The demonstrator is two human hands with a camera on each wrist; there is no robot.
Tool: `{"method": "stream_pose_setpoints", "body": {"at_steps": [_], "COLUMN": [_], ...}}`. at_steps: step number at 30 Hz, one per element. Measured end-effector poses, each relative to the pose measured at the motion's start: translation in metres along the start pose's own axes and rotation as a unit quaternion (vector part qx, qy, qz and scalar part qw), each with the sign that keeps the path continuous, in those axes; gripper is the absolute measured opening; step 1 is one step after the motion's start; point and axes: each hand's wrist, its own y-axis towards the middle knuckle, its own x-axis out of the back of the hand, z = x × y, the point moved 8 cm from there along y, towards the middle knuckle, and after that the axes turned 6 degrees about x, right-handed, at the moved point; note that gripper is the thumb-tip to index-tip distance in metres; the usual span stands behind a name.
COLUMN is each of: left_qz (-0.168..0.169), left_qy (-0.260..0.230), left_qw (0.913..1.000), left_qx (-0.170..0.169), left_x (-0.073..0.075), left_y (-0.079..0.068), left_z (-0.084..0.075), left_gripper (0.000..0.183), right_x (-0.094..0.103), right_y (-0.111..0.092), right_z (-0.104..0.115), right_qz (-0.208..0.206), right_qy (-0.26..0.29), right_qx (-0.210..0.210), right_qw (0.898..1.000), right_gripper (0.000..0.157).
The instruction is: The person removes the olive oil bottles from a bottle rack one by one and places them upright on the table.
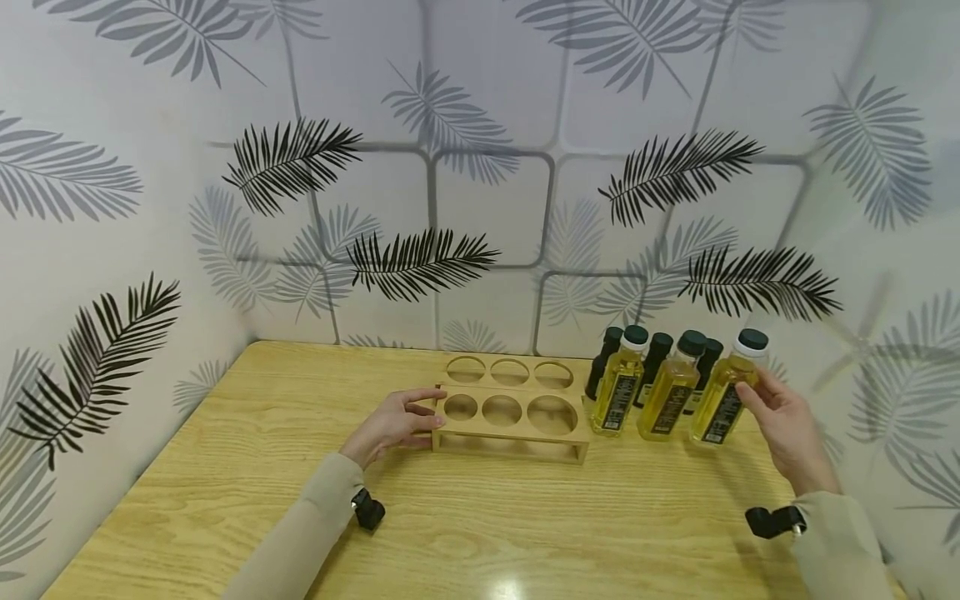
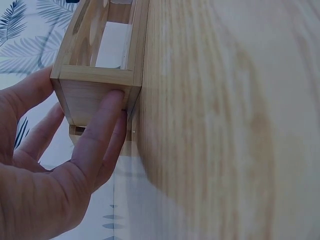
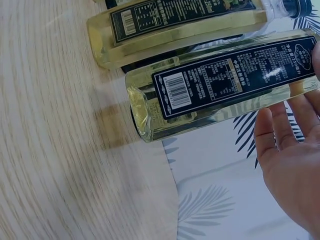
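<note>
My left hand [image 1: 393,425] is at the left end of a two-tier wooden bottle rack [image 1: 510,429] with round holes. In the left wrist view, its fairly straight fingers [image 2: 95,135] touch the rack's end panel. No bottle sits in the holes. At the right, my right hand [image 1: 791,433] holds a clear oil bottle [image 1: 723,400] of yellow oil, thumb in front and fingers behind. This bottle has a dark green cap and a black label [image 3: 235,75]. Its base is close over the tabletop in the right wrist view.
Two similar oil bottles, a left one [image 1: 618,383] and a middle one [image 1: 667,396], stand between the rack and my right hand. Behind them are dark bottles [image 1: 655,367] with black caps. The wooden table [image 1: 480,517] ends at a leaf-patterned wall covering [image 1: 495,308].
</note>
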Motion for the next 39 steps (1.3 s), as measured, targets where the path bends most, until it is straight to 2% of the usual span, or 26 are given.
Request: {"method": "stream_pose_setpoints", "body": {"at_steps": [10, 17, 23, 31, 34, 39], "left_qz": [0.001, 0.001, -0.001, -0.006, -0.006, -0.006], "left_qy": [0.002, 0.001, 0.001, 0.001, 0.002, 0.0], "left_qw": [1.0, 1.0, 1.0, 1.0, 1.0, 1.0], "left_qx": [-0.001, 0.0, -0.001, -0.002, -0.001, 0.0], "left_x": [0.0, 0.0, 0.0, 0.001, 0.001, 0.0], "left_y": [0.0, -0.001, -0.001, -0.001, -0.001, 0.0], "left_z": [-0.001, -0.002, -0.002, 0.0, 0.001, 0.0], "left_gripper": [0.055, 0.054, 0.053, 0.052, 0.052, 0.052], "right_x": [-0.001, -0.002, -0.002, -0.001, -0.001, -0.002], "right_y": [0.007, 0.008, 0.009, 0.009, 0.008, 0.007], "right_z": [-0.009, -0.021, -0.031, -0.03, -0.03, -0.028], "right_qz": [0.023, 0.058, 0.08, 0.097, 0.104, 0.095], "right_qy": [0.042, 0.074, 0.071, 0.114, 0.109, 0.129], "right_qx": [0.023, 0.017, 0.008, 0.019, 0.014, 0.002], "right_qw": [0.999, 0.995, 0.994, 0.989, 0.989, 0.987], "right_gripper": [0.068, 0.07, 0.07, 0.069, 0.07, 0.073]}}
